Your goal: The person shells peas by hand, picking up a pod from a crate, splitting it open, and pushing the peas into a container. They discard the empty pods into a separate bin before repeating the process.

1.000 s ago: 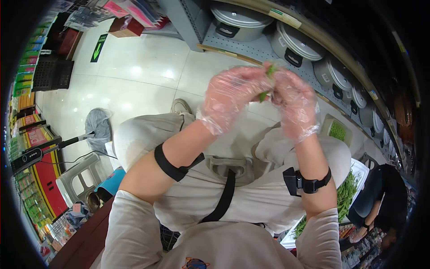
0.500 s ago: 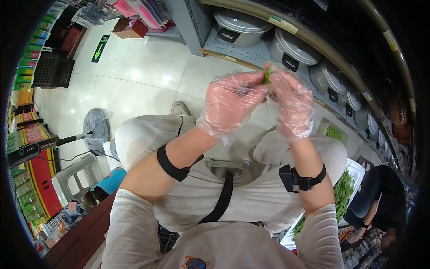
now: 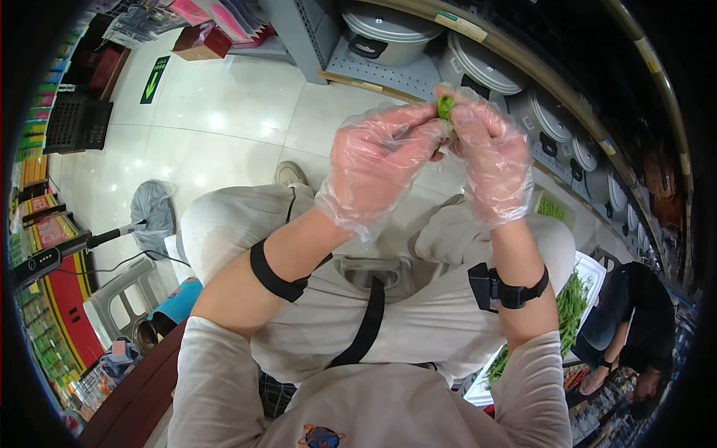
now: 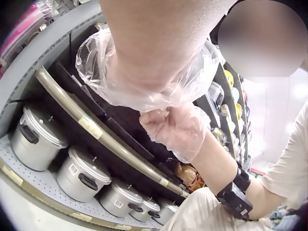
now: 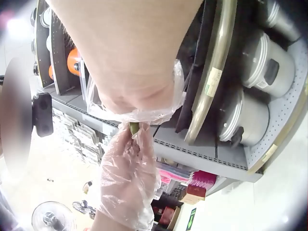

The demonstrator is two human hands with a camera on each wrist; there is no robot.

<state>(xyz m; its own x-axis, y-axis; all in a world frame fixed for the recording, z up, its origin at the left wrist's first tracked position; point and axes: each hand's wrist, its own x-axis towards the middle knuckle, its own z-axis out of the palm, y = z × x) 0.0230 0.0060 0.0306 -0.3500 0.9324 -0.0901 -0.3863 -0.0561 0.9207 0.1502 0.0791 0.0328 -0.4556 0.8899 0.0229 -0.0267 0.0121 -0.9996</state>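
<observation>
Both hands wear clear plastic gloves and meet above the lap in the head view. A small green pod (image 3: 445, 107) is pinched between the fingertips of the left hand (image 3: 379, 163) and the right hand (image 3: 493, 160). In the right wrist view a bit of the green pod (image 5: 134, 128) shows at the left hand's fingertips (image 5: 126, 178). The left wrist view shows the right hand (image 4: 175, 130) with curled fingers, and there the pod is hidden. A white tray (image 3: 595, 278) of long green pods (image 3: 571, 302) stands beside the right thigh.
A container of small green pieces (image 3: 551, 207) sits beyond the right knee. Lidded metal pots (image 3: 392, 33) line the shelf ahead. A grey plastic stool (image 3: 128, 299) and a covered object (image 3: 153, 216) are at left. Another person (image 3: 635, 328) is at right.
The hands stay together at the pod, its green part now showing larger and rounder between the fingertips. The head view has shifted slightly.
</observation>
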